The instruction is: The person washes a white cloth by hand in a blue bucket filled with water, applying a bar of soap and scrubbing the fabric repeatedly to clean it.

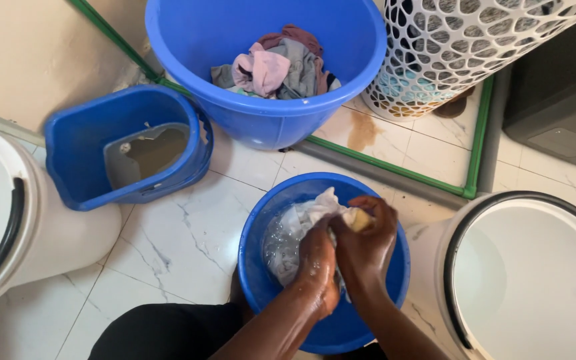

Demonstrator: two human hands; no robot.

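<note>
Both hands work inside a small round blue plastic basin [261, 280] of soapy water. The left hand [318, 263] is clenched on a wet white cloth [308, 213], which bunches just above its knuckles. The right hand [368, 240], pressed against the left, grips the same cloth together with a yellowish bar of soap [361, 219]. Beyond the hands stands a large blue plastic tub [248, 113] of crumpled clothes.
</note>
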